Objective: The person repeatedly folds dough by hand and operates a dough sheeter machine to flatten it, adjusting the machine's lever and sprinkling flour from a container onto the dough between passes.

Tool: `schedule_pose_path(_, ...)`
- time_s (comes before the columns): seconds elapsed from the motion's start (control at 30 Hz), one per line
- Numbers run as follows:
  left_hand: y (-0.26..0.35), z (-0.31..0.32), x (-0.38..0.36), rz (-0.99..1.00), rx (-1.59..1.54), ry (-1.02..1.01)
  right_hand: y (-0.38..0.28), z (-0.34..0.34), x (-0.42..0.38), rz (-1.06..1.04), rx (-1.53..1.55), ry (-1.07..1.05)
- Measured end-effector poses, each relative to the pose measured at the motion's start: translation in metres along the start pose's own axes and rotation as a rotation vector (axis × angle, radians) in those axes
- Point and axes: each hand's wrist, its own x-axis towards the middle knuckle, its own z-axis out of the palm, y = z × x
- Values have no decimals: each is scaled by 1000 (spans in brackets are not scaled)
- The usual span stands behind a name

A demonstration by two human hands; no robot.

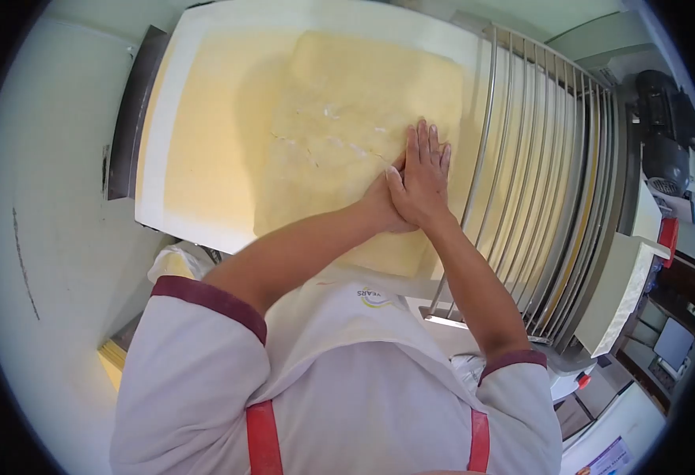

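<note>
A large, thick slab of pale yellow dough [347, 103] lies on the belt, with cracks and white floury marks across its middle. My right hand [424, 178] rests palm down near the slab's right side, its fingers stretched out and pointing away from me. Under it, my left hand [389, 203] presses against the dough; the two hands overlap and touch. The left fingers are mostly hidden beneath the right hand. Neither hand shows an object in its grasp.
A flour-dusted white belt [213, 119] carries the slab. Right of it stands a metal bar guard [522, 174] over rollers. Farther right are a dark motor [666, 127] and a red knob [668, 237]. A dark metal plate [135, 119] edges the belt's left end.
</note>
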Motion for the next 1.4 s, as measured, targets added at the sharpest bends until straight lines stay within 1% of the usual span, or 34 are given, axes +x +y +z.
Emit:
schedule_pose_path(0.03,-2,-2,1,17,7,-2,0,3,-4,-7,-11,5)
schedule_pose_path(0.07,-4,-4,-1,7,8,45,0,4,-2,-16,-24,11)
schedule_pose_path(0.13,-4,-6,-7,-30,-5,129,-17,-2,10,-26,28,47)
schedule_pose_path(0.17,-16,-5,-12,-61,3,141,-28,1,15,-27,63,49)
schedule_pose_path(0.23,-45,-14,-30,-125,9,133,-58,13,34,-49,49,10)
schedule_pose_path(0.27,-49,-17,-34,-137,35,101,-68,20,43,-60,46,-10)
schedule_pose_path(0.33,-50,-35,-35,-144,99,45,-66,25,49,-72,-2,20)
schedule_pose_path(0.4,-41,-30,-42,-158,70,-15,-69,20,45,-63,-20,13)
schedule_pose_path(0.5,-47,-42,-38,-132,162,54,-72,21,46,-44,-30,5)
schedule_pose_path(0.53,-50,-46,-41,-128,196,71,-81,22,53,-78,-13,11)
schedule_pose_path(0.6,-70,-51,-62,-154,101,127,-101,30,60,-115,41,-3)
schedule_pose_path(0.63,-79,-52,-71,-165,47,146,-105,35,62,-100,30,-20)
schedule_pose_path(0.7,-94,-50,-62,-181,28,86,-112,42,71,-79,-2,-46)
schedule_pose_path(0.77,-82,-45,-72,-180,40,48,-109,47,63,-83,-10,-64)
schedule_pose_path(0.83,-85,-49,-68,-155,140,76,-108,46,72,-79,-8,-7)
schedule_pose_path(0.9,-91,-48,-77,-149,184,196,-114,56,65,-33,37,17)
schedule_pose_path(0.93,-94,-49,-85,-149,198,249,-128,56,60,-86,50,2)
schedule_pose_path(1.0,-105,-52,-114,-157,228,192,-153,61,52,-152,60,-23)
schedule_pose_path(1.07,-105,-57,-107,-187,132,172,-153,62,62,-111,64,21)
schedule_pose_path(1.13,-101,-66,-101,-272,73,-99,-150,68,66,-142,88,57)
schedule_pose_path(1.17,-98,-70,-101,-317,59,-237,-144,67,62,-165,106,79)
schedule_pose_path(1.27,-92,-78,-109,-158,260,-15,-126,31,22,-204,450,151)
schedule_pose_path(1.33,-91,-60,-125,-320,232,144,-104,-20,-47,-243,526,290)
schedule_pose_path(1.37,-93,-53,-128,-404,218,220,-81,-35,-87,-185,535,356)
schedule_pose_path(1.4,-93,-52,-125,-406,244,220,-54,-49,-127,-75,567,452)
